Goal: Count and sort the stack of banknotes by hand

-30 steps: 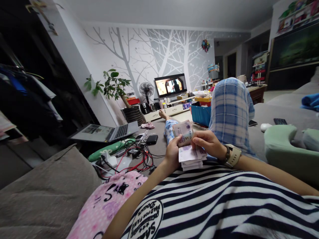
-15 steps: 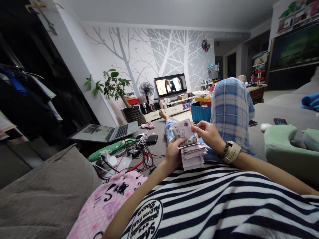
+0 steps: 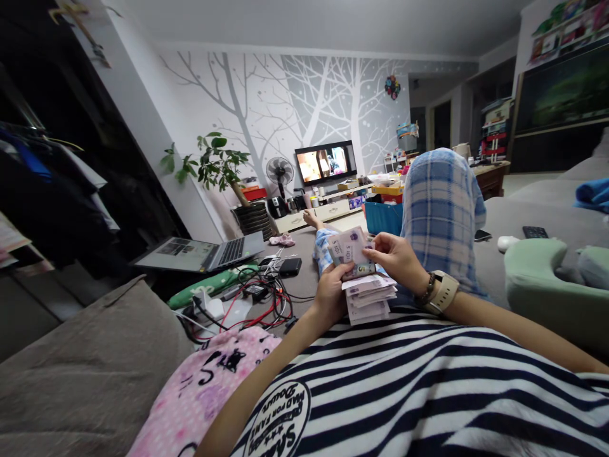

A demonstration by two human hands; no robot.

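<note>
A folded wad of banknotes, printed with a 5, is gripped in my left hand, with the thumb across its front. The lower part of the notes hangs down in several layers over my striped shirt. My right hand pinches the right edge of an upper note between thumb and fingers. A pale watch and a dark bracelet are on the right wrist.
Left of me lie a tangle of cables, a black power bank, an open laptop and a pink blanket. My raised knee is ahead. A green neck pillow and a white mouse sit at right.
My right hand has shifted slightly to the right and down, and the edge of a note now shows between its fingertips. The left hand stays almost still.
</note>
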